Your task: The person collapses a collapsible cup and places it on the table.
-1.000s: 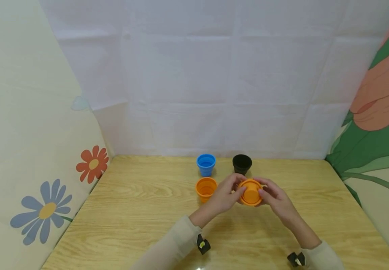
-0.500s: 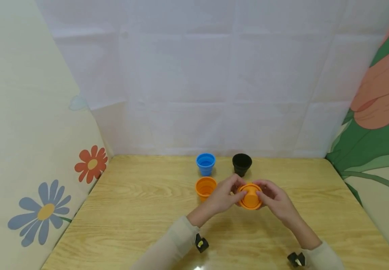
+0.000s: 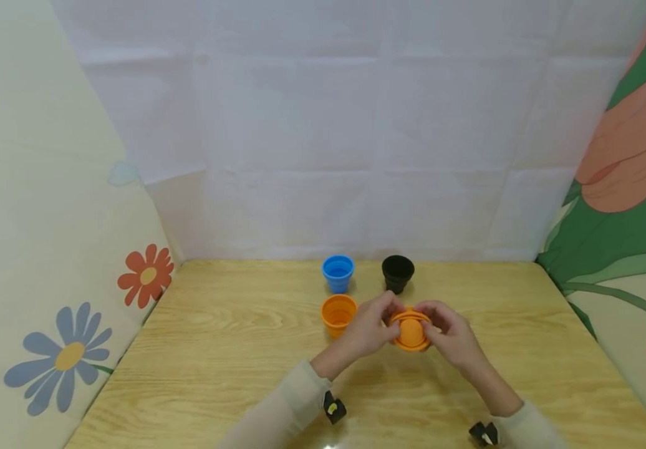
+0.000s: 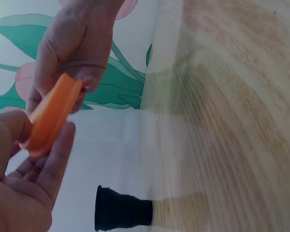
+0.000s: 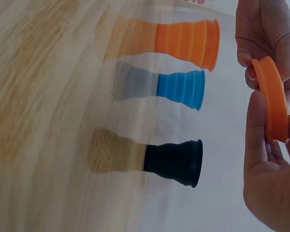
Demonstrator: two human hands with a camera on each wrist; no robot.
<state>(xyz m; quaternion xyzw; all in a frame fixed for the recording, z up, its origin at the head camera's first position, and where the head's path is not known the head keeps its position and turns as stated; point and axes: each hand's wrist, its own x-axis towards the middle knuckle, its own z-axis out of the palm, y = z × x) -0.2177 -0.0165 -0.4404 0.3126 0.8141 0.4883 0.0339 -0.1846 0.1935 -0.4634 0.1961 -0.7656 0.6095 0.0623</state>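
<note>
Collapsed orange cup (image 3: 411,333) sits slightly lower in head view than second ago, between left hand (image 3: 369,328) and right hand (image 3: 454,337), both pinching its edge; uneven thumb pressure could make it slip, knocking black cup (image 3: 398,273) just beyond

1. Here's the head view, high and well back, facing forward and down over the counter (image 3: 211,349) to the white cloth (image 3: 300,125).
2. Left wrist: low, close, tipped sideways, looking past the held orange cup (image 4: 50,118).
3. Right wrist: just as close, tipped the other way!
4. Both wrist views share the held orange cup and the black cup (image 5: 171,162).
</note>
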